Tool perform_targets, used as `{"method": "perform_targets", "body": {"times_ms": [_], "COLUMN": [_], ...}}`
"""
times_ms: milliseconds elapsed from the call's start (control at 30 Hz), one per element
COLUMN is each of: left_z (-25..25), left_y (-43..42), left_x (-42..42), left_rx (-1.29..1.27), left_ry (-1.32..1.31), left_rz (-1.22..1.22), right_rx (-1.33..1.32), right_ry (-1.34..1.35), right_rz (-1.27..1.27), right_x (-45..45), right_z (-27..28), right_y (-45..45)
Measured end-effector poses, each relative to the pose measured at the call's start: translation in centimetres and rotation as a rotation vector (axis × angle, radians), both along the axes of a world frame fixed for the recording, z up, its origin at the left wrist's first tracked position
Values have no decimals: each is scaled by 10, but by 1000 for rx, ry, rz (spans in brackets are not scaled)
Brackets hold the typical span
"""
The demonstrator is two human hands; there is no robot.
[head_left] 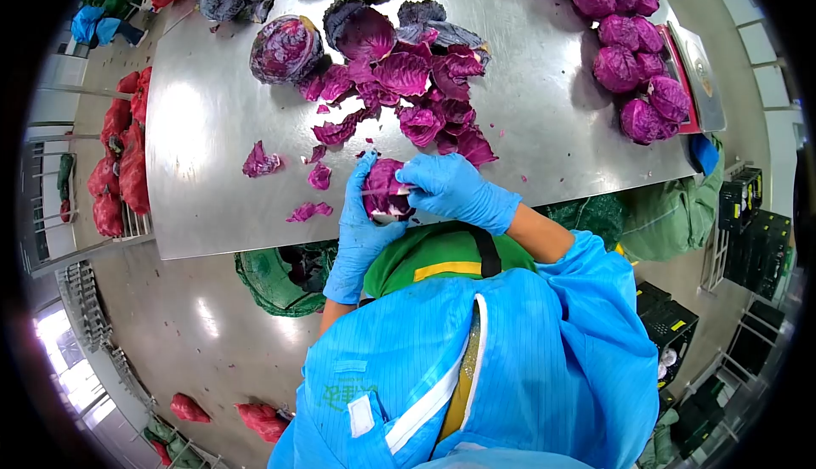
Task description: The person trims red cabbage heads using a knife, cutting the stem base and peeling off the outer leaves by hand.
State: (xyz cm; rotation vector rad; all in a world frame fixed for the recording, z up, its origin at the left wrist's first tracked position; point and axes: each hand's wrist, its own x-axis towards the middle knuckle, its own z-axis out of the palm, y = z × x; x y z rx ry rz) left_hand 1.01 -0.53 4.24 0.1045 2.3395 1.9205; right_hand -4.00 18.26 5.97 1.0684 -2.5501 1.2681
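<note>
A small purple cabbage (384, 182) is at the front edge of the steel table, between my two blue-gloved hands. My left hand (355, 223) wraps round its left side and underside. On its right, my right hand (438, 184) is closed round a knife, whose thin blade (387, 190) lies across the cabbage. Most of the handle is hidden by the fingers. Loose purple leaves (404, 74) are heaped just beyond my hands, and a few torn scraps (309, 211) lie to the left.
An untrimmed cabbage (286, 49) sits beyond the leaves. Peeled cabbages (618, 68) line the steel table's (544, 146) right side, beside a red-edged tray (697, 78). A green mesh bag (285, 278) is below the front edge. Red sacks (132, 167) stand at the left.
</note>
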Motion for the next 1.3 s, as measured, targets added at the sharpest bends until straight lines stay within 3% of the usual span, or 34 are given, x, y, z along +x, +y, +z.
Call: {"method": "perform_targets", "body": {"times_ms": [133,267,367,400,467,533,600,633,733,800,833,867,933,1033,1267,1300], "left_z": [-5,-11,-16,-20,-21,-6,4,4,23,11,8,9,-24,-16,7,-2], "left_y": [-2,-6,-14,-24,-39,-37,-27,-24,-10,-6,0,5,13,32,29,26], "left_x": [0,-6,-6,-5,-4,-8,-14,-17,-20,-23,-23,-17,-21,-19,-28,-31], "left_rx": [-193,-280,-215,-135,-128,-70,-30,-38,-12,4,50,197,431,267,-425,-359], "left_ry": [125,260,165,63,-129,-168,-104,-65,-180,-204,-104,-197,-92,-88,161,235], "left_rz": [-48,-122,-80,-59,-77,-100,-116,-126,-113,-104,-148,-130,-52,139,-38,-39], "right_rx": [199,175,-346,-543,-758,-579,-407,-276,-325,-185,-168,-151,-221,-245,-86,-143], "right_ry": [-24,-52,-914,-1031,-1011,-971,-900,-571,-140,-684,-563,-444,-653,-727,-828,-879], "right_rz": [250,362,152,-8,-256,-301,-401,-484,-617,-496,-527,-558,-558,-525,-381,-328], "right_x": [-10,-20,-28,-34,-53,-54,-46,-43,-28,-3,2,5,5,11,-8,-12], "right_z": [21,17,44,62,53,49,10,-6,-26,-11,-15,-19,-16,-5,-3,0], "right_y": [9,14,26,31,32,27,16,15,12,18,17,15,18,16,28,32]}}
